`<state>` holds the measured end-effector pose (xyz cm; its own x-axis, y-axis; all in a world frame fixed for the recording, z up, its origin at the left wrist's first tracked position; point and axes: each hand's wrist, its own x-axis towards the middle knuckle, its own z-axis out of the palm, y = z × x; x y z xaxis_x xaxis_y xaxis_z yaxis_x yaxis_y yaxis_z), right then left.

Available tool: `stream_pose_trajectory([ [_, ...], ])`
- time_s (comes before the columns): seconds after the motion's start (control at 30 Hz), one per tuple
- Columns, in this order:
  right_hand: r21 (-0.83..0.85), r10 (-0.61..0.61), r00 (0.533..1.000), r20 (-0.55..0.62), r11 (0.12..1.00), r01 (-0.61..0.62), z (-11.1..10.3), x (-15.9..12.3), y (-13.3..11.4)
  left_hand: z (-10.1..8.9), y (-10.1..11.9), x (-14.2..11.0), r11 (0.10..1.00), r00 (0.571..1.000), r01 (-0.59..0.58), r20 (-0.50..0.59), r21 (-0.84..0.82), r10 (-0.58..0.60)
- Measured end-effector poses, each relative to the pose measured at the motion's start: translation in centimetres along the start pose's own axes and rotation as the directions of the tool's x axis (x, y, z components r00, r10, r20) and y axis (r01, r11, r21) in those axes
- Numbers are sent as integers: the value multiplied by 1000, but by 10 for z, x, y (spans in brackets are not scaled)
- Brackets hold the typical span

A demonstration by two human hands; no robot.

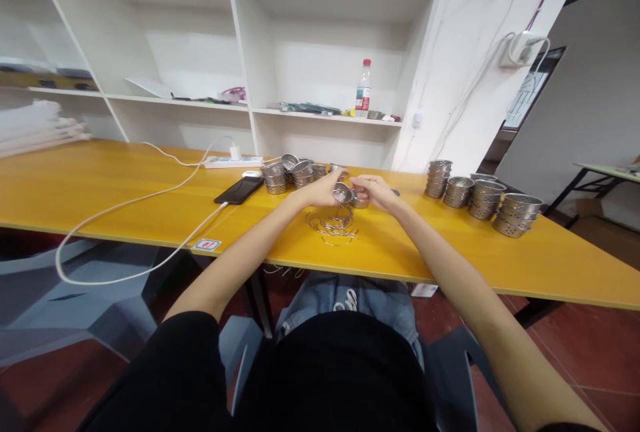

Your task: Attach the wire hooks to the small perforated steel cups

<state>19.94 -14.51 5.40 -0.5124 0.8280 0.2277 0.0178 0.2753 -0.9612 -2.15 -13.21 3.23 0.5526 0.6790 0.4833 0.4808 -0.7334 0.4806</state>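
Observation:
My left hand is closed around a small perforated metal cup, holding it above the table with its round opening facing me. Close by on the right, my right hand has its fingers pinched together near the cup's rim; whatever they hold is too small to make out. Below both hands lies a loose heap of thin curved metal wires. Behind my left hand stand several perforated metal cups, some stacked and tilted. Another metal cup sits partly hidden under my right hand.
Stacks of perforated cups stand on the right of the yellow table. A black phone with a white cable lies at left, near a power strip. White shelves holding a bottle rise behind.

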Motion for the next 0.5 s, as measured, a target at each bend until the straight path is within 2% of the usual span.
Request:
stream_pose_trajectory([
  [0.13, 151, 82, 997, 17, 985, -83, 2, 2, 0, 1, 4, -1, 999, 1000, 18, -9, -39, -19],
  [0.27, 212, 105, 994, 7, 972, -104, -3, 4, 2, 0, 9, -1, 994, 999, 43, 6, -95, -43],
  [0.4, 167, 69, 998, -6, 984, -67, -8, 4, 7, -2, 14, -1, 992, 998, 51, 32, -116, -48],
  [0.5, 89, 10, 998, -59, 996, -4, -8, 4, 10, -2, 17, -2, 991, 997, 58, 51, -117, -52],
])
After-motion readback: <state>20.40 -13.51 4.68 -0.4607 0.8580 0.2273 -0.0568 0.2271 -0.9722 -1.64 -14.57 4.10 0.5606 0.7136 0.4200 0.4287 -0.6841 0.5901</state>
